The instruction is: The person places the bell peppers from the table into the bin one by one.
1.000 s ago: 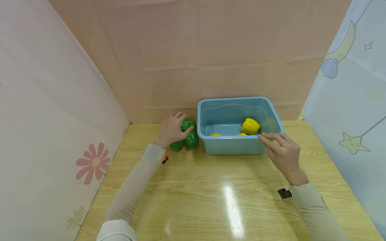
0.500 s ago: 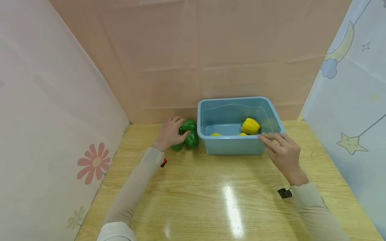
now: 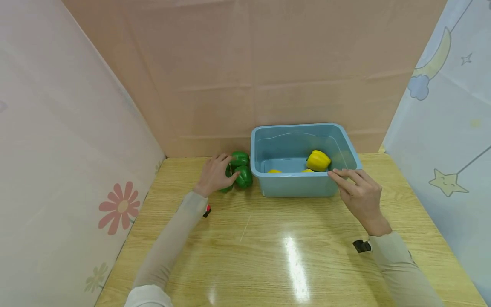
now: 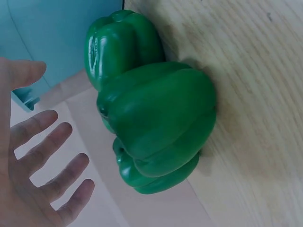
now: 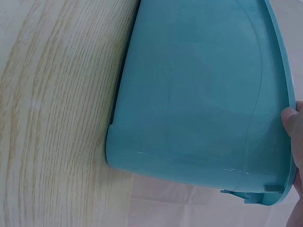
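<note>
My left hand (image 3: 215, 175), fingers spread, is over and beside several green bell peppers. One green bell pepper (image 3: 244, 177) sits in front of another (image 3: 240, 158), both close by the bin's left side. A third is partly hidden under the hand. In the left wrist view the open hand (image 4: 33, 175) is apart from the nearest green bell pepper (image 4: 158, 113). My right hand (image 3: 360, 196) pinches the rim of the blue plastic bin (image 3: 299, 186) at its front right corner; the right wrist view shows the thumb (image 5: 289, 118) on that rim.
Inside the bin lies a yellow bell pepper (image 3: 318, 160) at the right, and the tops of two more yellow ones show above the front wall. The wooden table (image 3: 261, 256) meets a tan backdrop (image 3: 215, 85) behind, with printed sheets at left and right.
The left hand has moved back and slightly left and down, off the green bell peppers, uncovering more of them. My right hand stays at the bin's rim.
</note>
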`<state>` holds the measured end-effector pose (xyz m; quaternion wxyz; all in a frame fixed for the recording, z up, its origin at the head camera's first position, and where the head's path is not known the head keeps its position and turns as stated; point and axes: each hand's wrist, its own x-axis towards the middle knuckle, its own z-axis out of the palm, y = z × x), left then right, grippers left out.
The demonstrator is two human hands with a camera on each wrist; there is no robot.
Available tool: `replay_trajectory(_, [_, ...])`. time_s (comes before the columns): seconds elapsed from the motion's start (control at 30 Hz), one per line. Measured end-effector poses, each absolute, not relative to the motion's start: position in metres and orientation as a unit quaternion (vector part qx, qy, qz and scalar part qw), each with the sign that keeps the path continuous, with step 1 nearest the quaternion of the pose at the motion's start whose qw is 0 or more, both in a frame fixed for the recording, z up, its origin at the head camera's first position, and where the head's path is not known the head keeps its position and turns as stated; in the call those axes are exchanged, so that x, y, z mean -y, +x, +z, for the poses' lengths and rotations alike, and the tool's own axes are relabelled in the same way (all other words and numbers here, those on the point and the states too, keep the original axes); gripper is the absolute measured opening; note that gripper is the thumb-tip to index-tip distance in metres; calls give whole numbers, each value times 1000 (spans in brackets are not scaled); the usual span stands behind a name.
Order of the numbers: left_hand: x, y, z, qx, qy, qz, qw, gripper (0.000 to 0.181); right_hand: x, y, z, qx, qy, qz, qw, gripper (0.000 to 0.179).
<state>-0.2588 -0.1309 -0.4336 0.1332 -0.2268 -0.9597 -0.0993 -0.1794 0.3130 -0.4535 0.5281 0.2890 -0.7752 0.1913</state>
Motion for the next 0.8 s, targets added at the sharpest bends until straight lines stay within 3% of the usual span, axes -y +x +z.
replay_trajectory(0.23, [136, -256, -441, 957, -234, -102, 136, 53, -313, -179, -452, 773, 292, 190, 531, 27])
replay_trajectory(0.8, [143, -252, -459, 969, -206, -103, 89, 50, -313, -180, -454, 774, 289, 187, 532, 39])
